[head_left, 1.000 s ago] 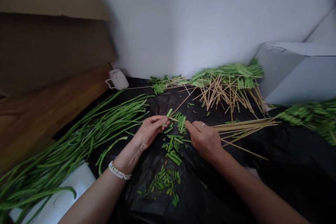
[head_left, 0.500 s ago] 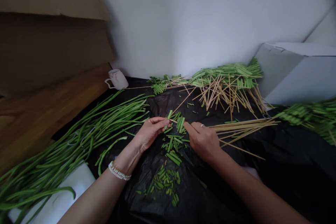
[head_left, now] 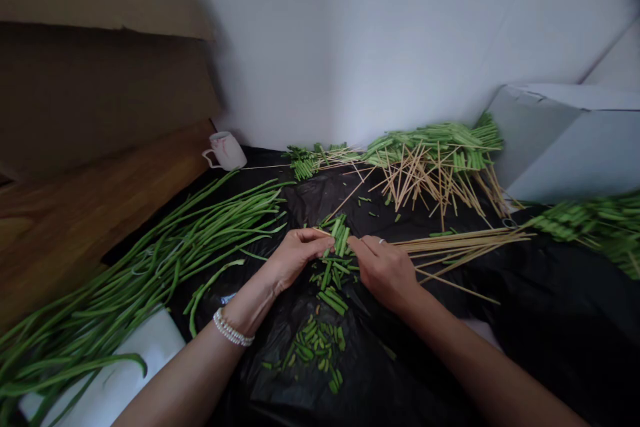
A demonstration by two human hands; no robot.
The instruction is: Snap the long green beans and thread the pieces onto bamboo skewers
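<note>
Several cut pieces of green long bean (head_left: 341,235) sit side by side on a thin wooden skewer (head_left: 321,231) between my hands. My left hand (head_left: 299,255), with a pearl bracelet at the wrist, pinches a bean piece at the left end of that row; the skewer's tip shows past its fingers. From the right, my right hand (head_left: 385,271) is closed round the skewer, its fingertips against the row and most of the stick hidden. Loose bean pieces (head_left: 333,300) lie below the hands, with shorter bits (head_left: 317,343) nearer me.
Whole long beans (head_left: 165,267) spread at left, partly over a white object (head_left: 145,353). Bare skewers (head_left: 460,243) lie at right. Filled skewers (head_left: 435,140) are piled by the wall, more (head_left: 595,220) at far right. A mug (head_left: 227,151), cardboard (head_left: 100,80) and white box (head_left: 560,140) surround the black sheet (head_left: 425,360).
My left hand has moved right, up to the row of bean pieces, bringing its piece along the skewer. My right hand has barely moved. The view has shifted slightly.
</note>
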